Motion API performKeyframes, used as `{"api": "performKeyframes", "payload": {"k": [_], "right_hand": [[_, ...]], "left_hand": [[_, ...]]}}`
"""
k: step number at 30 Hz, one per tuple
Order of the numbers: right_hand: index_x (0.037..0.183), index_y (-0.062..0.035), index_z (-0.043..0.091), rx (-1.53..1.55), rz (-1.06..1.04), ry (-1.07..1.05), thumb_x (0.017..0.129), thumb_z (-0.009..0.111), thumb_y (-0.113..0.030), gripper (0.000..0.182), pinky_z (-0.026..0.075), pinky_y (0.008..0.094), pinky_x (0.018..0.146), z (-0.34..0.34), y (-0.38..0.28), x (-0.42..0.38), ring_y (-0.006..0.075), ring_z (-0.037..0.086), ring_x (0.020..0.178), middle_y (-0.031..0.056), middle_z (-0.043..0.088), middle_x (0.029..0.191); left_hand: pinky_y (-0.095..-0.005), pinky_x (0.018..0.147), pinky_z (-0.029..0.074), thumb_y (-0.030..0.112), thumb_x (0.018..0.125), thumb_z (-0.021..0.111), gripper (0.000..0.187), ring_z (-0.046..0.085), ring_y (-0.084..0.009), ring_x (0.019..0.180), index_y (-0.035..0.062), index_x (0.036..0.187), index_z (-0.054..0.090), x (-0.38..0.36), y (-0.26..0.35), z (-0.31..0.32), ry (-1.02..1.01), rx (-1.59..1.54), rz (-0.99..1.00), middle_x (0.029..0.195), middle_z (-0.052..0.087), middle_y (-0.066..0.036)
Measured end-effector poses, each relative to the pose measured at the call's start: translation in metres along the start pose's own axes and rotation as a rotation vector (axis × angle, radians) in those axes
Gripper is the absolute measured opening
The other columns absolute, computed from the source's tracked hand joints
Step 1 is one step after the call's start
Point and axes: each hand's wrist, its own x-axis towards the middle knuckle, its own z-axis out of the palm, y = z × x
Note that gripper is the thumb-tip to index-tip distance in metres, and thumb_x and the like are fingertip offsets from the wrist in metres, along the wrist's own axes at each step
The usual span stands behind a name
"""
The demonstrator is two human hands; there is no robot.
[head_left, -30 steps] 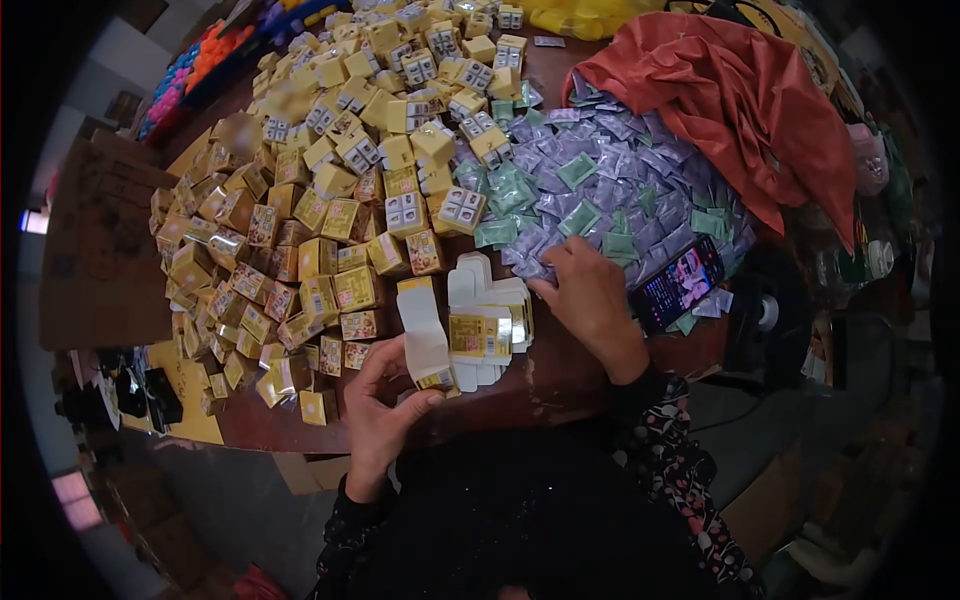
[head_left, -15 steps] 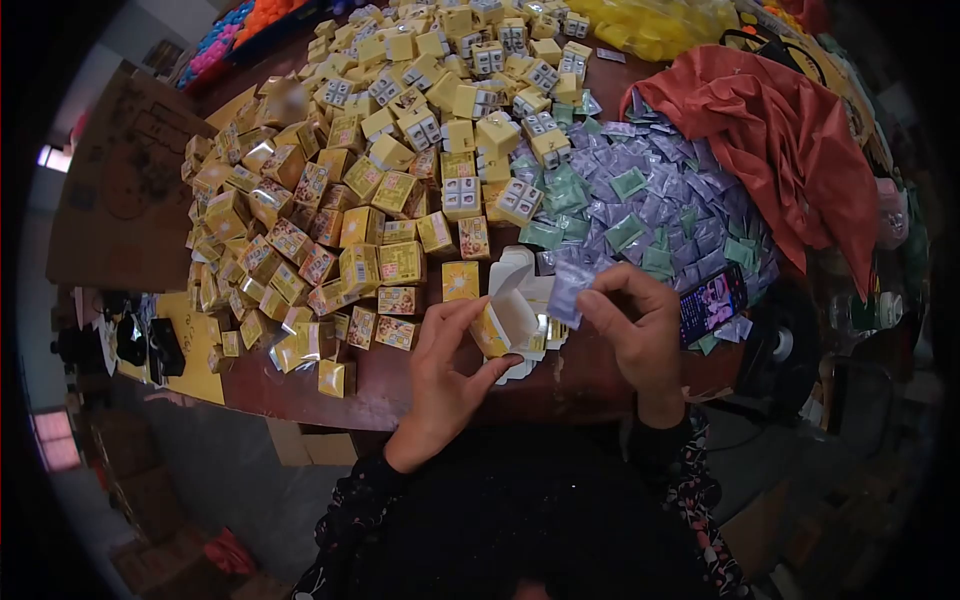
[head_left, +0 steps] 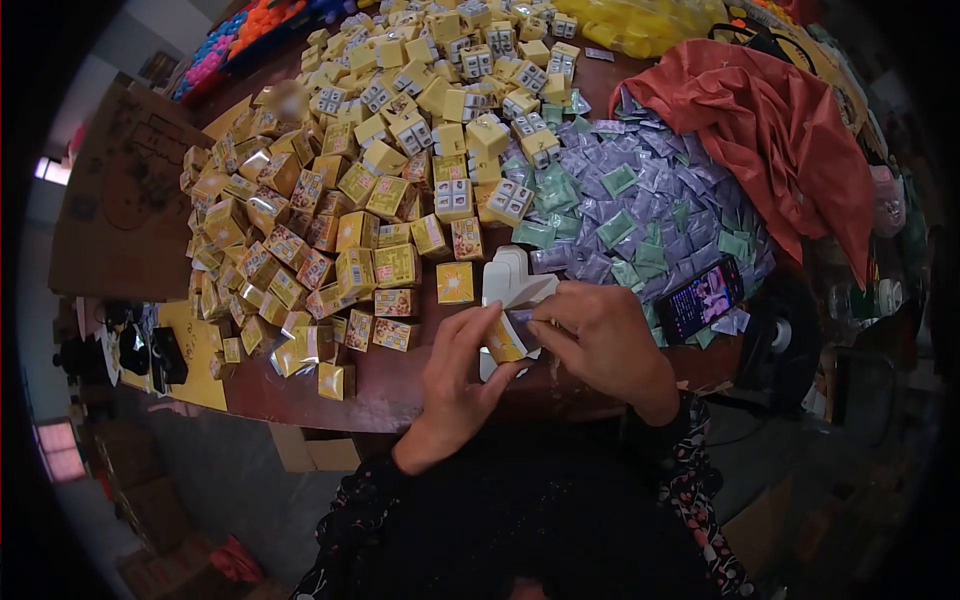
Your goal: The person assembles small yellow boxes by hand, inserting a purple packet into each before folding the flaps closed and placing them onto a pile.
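My left hand (head_left: pixel 455 385) grips a small yellow box (head_left: pixel 507 342) with its white flaps standing open. At the mouth of this box, the bent fingers of my right hand (head_left: pixel 605 340) hold a purple packet (head_left: pixel 522 322), which is mostly inside the box and partly hidden. Behind my hands lie flat white cartons (head_left: pixel 505 268). A closed yellow box (head_left: pixel 455 283) sits just left of them. Purple and green packets (head_left: pixel 650 190) are heaped beyond my right hand.
Many yellow boxes (head_left: pixel 355 270) cover the table's left side, with pale yellow blocks (head_left: pixel 410 130) behind them. A lit phone (head_left: pixel 700 300) leans on the packets at the right. Red cloth (head_left: pixel 750 120) drapes the back right. A cardboard box (head_left: pixel 130 200) stands far left.
My right hand has moved left and brought the purple packet down into the mouth of the yellow box. My left hand still holds the box. The view has shifted slightly.
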Motion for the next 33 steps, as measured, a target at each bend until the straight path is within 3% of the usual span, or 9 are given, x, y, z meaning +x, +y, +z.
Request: {"api": "performKeyframes", "payload": {"k": [2, 8, 14, 17, 20, 26, 29, 30, 33], "right_hand": [[0.087, -0.0043, 0.076, -0.029, -0.068, -0.042, 0.083, 0.08, -0.008, 0.007, 0.04, 0.0362, 0.053, -0.006, -0.002, 0.001, 0.019, 0.052, 0.053, 0.0077, 0.055, 0.065], [0.092, -0.0055, 0.076, 0.173, 0.203, 0.085, 0.081, 0.081, -0.003, 0.013, 0.033, 0.0335, 0.05, -0.011, -0.021, 0.002, 0.0155, 0.044, 0.051, 0.0059, 0.047, 0.061], [0.102, -0.0075, 0.078, 0.05, -0.111, 0.196, 0.082, 0.079, -0.002, 0.022, 0.048, 0.0351, 0.055, 0.012, 0.0, -0.003, 0.0231, 0.063, 0.06, 0.0071, 0.064, 0.076], [0.103, -0.0082, 0.078, -0.071, -0.096, 0.027, 0.084, 0.077, -0.007, 0.02, 0.055, 0.0359, 0.062, 0.0, -0.002, -0.002, 0.0278, 0.07, 0.071, 0.0084, 0.07, 0.088], [0.099, -0.0091, 0.078, -0.083, -0.118, -0.118, 0.085, 0.074, -0.011, 0.015, 0.055, 0.0362, 0.063, -0.012, 0.001, -0.001, 0.0279, 0.07, 0.073, 0.0075, 0.07, 0.088], [0.082, -0.011, 0.069, -0.178, -0.145, 0.16, 0.079, 0.071, -0.013, 0.004, 0.056, 0.0377, 0.06, 0.011, -0.002, 0.0, 0.0255, 0.07, 0.073, 0.0052, 0.064, 0.084], [0.088, -0.0124, 0.07, -0.185, -0.254, 0.125, 0.084, 0.072, -0.016, 0.006, 0.055, 0.0381, 0.059, 0.002, -0.001, -0.004, 0.0257, 0.069, 0.072, 0.005, 0.062, 0.084], [0.103, -0.0156, 0.074, -0.062, -0.186, 0.078, 0.092, 0.071, -0.023, 0.014, 0.053, 0.0391, 0.058, -0.006, -0.001, -0.009, 0.0262, 0.069, 0.071, 0.0035, 0.061, 0.085], [0.133, -0.0193, 0.071, 0.045, -0.099, 0.019, 0.092, 0.077, -0.022, 0.041, 0.053, 0.0335, 0.063, -0.021, 0.016, -0.016, 0.023, 0.067, 0.073, 0.0057, 0.063, 0.09]], "left_hand": [[-0.0384, 0.09, 0.057, -0.003, 0.068, 0.09, 0.08, 0.066, -0.0326, 0.111, 0.0056, 0.141, 0.059, 0.002, 0.001, -0.001, 0.024, 0.004, 0.002, 0.126, 0.062, -0.017], [-0.0373, 0.088, 0.057, -0.002, 0.068, 0.09, 0.079, 0.066, -0.0317, 0.109, 0.0053, 0.141, 0.06, 0.006, 0.005, -0.003, 0.009, -0.011, 0.009, 0.124, 0.062, -0.016], [-0.0371, 0.088, 0.057, -0.002, 0.068, 0.09, 0.078, 0.066, -0.0316, 0.109, 0.0049, 0.14, 0.061, 0.008, 0.01, 0.0, 0.015, -0.032, 0.021, 0.125, 0.062, -0.016], [-0.0368, 0.089, 0.057, -0.003, 0.069, 0.089, 0.077, 0.066, -0.032, 0.11, 0.0048, 0.14, 0.061, 0.006, 0.009, 0.001, 0.007, -0.053, 0.012, 0.126, 0.062, -0.017], [-0.0355, 0.09, 0.057, -0.004, 0.07, 0.088, 0.076, 0.066, -0.0324, 0.111, 0.0049, 0.14, 0.06, 0.005, 0.009, -0.001, -0.019, -0.007, 0.059, 0.127, 0.062, -0.017], [-0.0351, 0.091, 0.061, -0.008, 0.077, 0.084, 0.063, 0.064, -0.0277, 0.119, 0.0007, 0.133, 0.058, 0.0, 0.001, 0.001, -0.024, -0.225, 0.021, 0.134, 0.058, -0.018], [-0.0359, 0.097, 0.06, -0.011, 0.082, 0.079, 0.059, 0.062, -0.0269, 0.123, -0.0014, 0.134, 0.055, -0.002, 0.001, -0.001, -0.023, -0.443, -0.126, 0.138, 0.054, -0.016], [-0.0363, 0.098, 0.06, -0.012, 0.083, 0.077, 0.058, 0.062, -0.0267, 0.125, -0.0018, 0.135, 0.054, -0.001, 0.003, -0.002, -0.011, -0.499, -0.172, 0.138, 0.054, -0.016], [-0.0374, 0.101, 0.058, -0.012, 0.087, 0.074, 0.055, 0.06, -0.0265, 0.128, -0.0029, 0.137, 0.053, 0.002, 0.01, -0.005, -0.009, -0.608, -0.246, 0.139, 0.054, -0.016]]}}
